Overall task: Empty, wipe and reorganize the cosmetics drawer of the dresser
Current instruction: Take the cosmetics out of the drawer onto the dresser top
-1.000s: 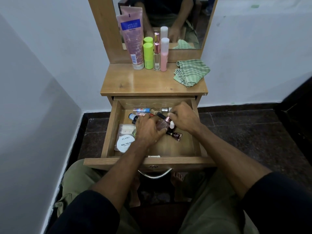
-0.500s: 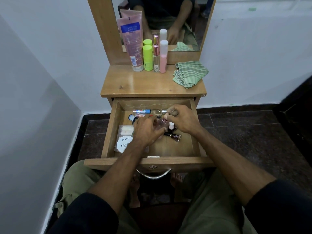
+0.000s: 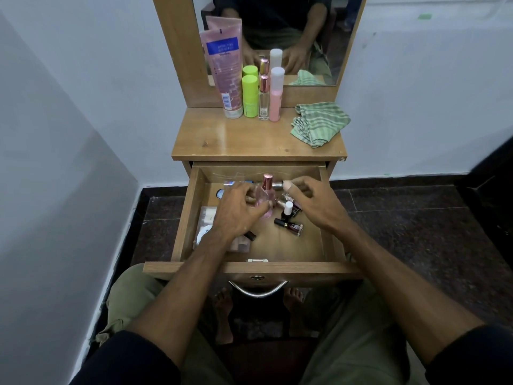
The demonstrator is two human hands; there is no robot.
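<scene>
Pink perfume bottle (image 3: 265,200) now stands upright in the drawer (image 3: 191,215), lifted out of the clutter it lay among a second ago. Left hand (image 3: 238,212) has its grip wrapped round the bottle's lower body. Right hand (image 3: 311,202) has let go, fingers loosely curled and holding nothing, hovering at 3 o'clock of the bottle. Judgement: emptying step in progress, next item about to go up onto the desk (image 3: 249,140).

Drawer contents: dark nail polish bottle (image 3: 288,225) lying flat at 5 o'clock of the perfume, white-capped polish (image 3: 287,211) just beside it, small tubes at the back wall, white round jar (image 3: 204,234) and clear packets at 8 o'clock, partly hidden under the left wrist.

Desk already carries pink tube (image 3: 224,70), green stick (image 3: 249,95), slim spray bottles and green striped cloth (image 3: 319,123) at 2 o'clock, untouched. Wiping not yet started.
</scene>
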